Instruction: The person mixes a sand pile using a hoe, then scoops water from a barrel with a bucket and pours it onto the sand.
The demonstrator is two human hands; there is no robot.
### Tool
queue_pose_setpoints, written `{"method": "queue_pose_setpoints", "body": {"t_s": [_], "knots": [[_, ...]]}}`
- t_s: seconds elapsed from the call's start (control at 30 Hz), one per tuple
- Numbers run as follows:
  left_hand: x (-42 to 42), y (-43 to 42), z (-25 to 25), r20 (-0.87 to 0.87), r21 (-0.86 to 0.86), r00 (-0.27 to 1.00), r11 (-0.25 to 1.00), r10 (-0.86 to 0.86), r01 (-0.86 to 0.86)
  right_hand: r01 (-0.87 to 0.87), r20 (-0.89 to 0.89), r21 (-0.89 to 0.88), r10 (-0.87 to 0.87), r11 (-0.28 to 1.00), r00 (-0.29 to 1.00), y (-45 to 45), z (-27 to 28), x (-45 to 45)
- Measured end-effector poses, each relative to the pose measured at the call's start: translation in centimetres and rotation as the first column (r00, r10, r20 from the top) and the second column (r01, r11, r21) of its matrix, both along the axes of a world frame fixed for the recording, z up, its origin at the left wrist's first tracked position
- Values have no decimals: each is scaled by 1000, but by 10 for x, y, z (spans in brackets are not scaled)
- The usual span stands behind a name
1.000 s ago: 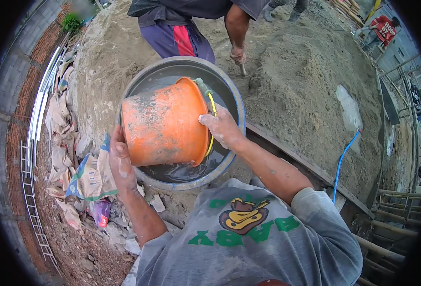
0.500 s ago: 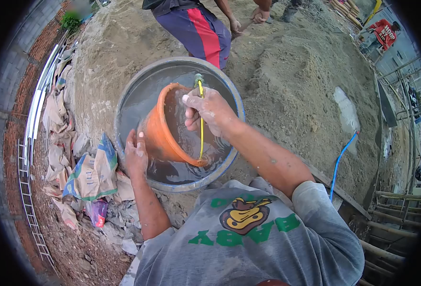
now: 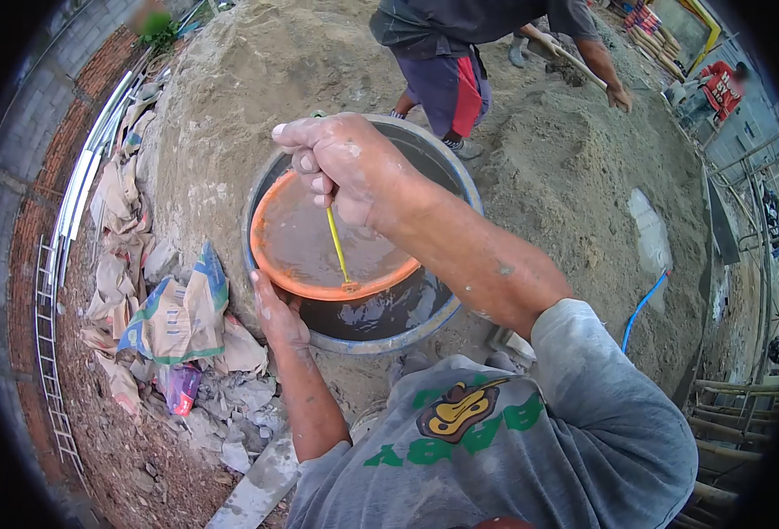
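An orange bucket point(image 3: 381, 284) full of murky grey water sits nearly upright within a large round tub point(image 3: 471, 194), its rim above the tub's water. My right hand point(image 3: 345, 167) is closed around the bucket's thin yellow handle point(image 3: 337, 245), holding it up over the bucket. Against the bucket's lower left side, at the tub's near rim, rests my left hand point(image 3: 279, 313). Its thumb and fingers are apart, with some fingers hidden by the bucket. Dark rippled water shows in the tub below the bucket.
Another person point(image 3: 447, 88) bends over a long-handled tool on the sand pile point(image 3: 548, 159). A person in red point(image 3: 720, 93) stands farther right. Torn paper sacks point(image 3: 178, 317) and rubble lie left, beside a ladder point(image 3: 45, 309). A blue hose point(image 3: 641, 309) lies right.
The bucket has gone from lying tilted in the tub to nearly upright and full, raised by its handle. My left hand has shifted lower on its side. The other person has swung to the right.
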State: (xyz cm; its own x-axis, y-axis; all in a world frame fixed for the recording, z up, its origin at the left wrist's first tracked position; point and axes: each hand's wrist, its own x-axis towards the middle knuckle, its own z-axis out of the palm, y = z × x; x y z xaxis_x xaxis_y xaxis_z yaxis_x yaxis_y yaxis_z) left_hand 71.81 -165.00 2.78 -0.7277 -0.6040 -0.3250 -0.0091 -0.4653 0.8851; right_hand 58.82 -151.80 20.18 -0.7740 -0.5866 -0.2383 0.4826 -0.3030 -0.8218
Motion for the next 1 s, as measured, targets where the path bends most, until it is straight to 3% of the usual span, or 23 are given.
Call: {"method": "queue_pose_setpoints", "body": {"t_s": [0.17, 0.27, 0.3, 0.33, 0.4, 0.43, 0.53, 0.63, 0.77, 0.87, 1.0], "knots": [[7, -4, -9, -95, 28, 995, 999, 36, -33, -59, -136, -118, 42, 991, 990, 10, 62, 9], [-3, 5, -14, 3, 79, 1000, 997, 25, -25, -91, -237, -202, 42, 975, 971, 34, 97, 8], [-11, 13, -9, -24, 199, 999, 979, 48, -42, -102, -257, -227, 41, 969, 966, 44, 108, 9], [-16, 13, -15, -200, 290, 974, 944, -102, 158, -99, -280, -237, 30, 967, 960, 50, 120, 11], [-28, 15, -35, -541, 354, 767, 734, -344, 579, -64, -318, -255, -21, 965, 948, 66, 143, 17], [-34, 47, -3, -467, 422, 861, 804, -204, 419, -73, -337, -245, -14, 967, 941, 75, 155, 19], [-60, 82, 14, -546, 472, 825, 759, -148, 448, -22, -463, -346, -150, 938, 874, 101, 183, 23], [-60, 114, 52, -632, 385, 728, 708, -265, 592, 111, -424, -367, -273, 924, 864, 148, 209, 41], [-56, 187, 90, -690, 205, 487, 501, -535, 841, 247, -435, -397, -418, 884, 798, 232, 209, 48], [-65, 247, 71, -615, 296, 545, 473, -570, 830, 346, -434, -344, -474, 873, 766, 306, 192, 68], [-60, 358, 21, -535, 339, 498, 366, -683, 867, 491, -450, -145, -499, 859, 741, 425, 144, 93]]}}
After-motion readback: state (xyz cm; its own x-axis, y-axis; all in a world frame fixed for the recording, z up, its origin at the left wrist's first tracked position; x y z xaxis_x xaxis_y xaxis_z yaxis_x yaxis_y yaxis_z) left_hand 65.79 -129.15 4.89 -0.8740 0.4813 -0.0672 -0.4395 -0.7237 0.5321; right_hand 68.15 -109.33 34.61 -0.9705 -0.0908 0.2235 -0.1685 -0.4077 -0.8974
